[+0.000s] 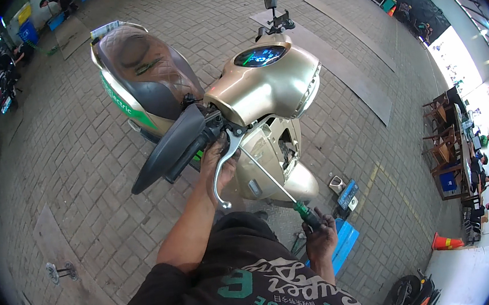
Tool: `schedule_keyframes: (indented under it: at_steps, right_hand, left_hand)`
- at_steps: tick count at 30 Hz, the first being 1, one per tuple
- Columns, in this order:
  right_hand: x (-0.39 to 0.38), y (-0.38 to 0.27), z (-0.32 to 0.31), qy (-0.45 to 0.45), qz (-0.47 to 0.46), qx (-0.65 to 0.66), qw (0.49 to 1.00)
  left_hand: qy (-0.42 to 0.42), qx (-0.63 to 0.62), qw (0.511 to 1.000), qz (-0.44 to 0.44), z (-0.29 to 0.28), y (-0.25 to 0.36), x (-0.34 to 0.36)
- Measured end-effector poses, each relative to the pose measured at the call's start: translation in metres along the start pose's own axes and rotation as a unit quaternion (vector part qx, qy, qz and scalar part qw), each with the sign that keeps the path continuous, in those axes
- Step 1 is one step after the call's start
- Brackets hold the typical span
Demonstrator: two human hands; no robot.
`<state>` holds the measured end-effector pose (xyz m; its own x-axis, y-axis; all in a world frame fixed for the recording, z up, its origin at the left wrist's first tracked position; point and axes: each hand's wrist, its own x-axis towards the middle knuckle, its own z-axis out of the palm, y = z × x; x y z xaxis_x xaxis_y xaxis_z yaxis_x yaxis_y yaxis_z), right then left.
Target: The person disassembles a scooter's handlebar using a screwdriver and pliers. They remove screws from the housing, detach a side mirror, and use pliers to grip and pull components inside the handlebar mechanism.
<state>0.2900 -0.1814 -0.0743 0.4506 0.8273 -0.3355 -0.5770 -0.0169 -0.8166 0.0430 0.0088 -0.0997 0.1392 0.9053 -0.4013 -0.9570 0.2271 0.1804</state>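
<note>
My right hand [321,233] grips a green screwdriver [304,211], its tip up near my left hand [219,154], curled by the silver brake lever [218,182] on the gold scooter [233,103], its front [286,146] seemingly opened, handlebar cover [282,83] still on.

Daylight is glaring through the doorway [454,62] at two o'clock; fisheye distortion is bending the outer block paving [48,152].
</note>
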Motion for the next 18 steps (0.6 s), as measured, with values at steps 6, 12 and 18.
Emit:
schedule_keyframes:
  at_steps: [6, 12, 18]
  right_hand:
    - [0.001, -0.007, -0.007, 0.022, 0.076, -0.133, 0.988]
    - [-0.002, -0.008, 0.002, -0.006, 0.113, -0.026, 0.993]
    - [-0.002, 0.0, 0.006, 0.073, 0.02, 0.053, 0.996]
  left_hand:
    - [-0.028, -0.015, 0.999, -0.024, 0.003, 0.0, -0.003]
    - [-0.032, -0.017, 0.999, -0.016, 0.002, 0.002, -0.003]
    - [-0.022, -0.028, 0.999, 0.021, 0.015, -0.006, -0.007]
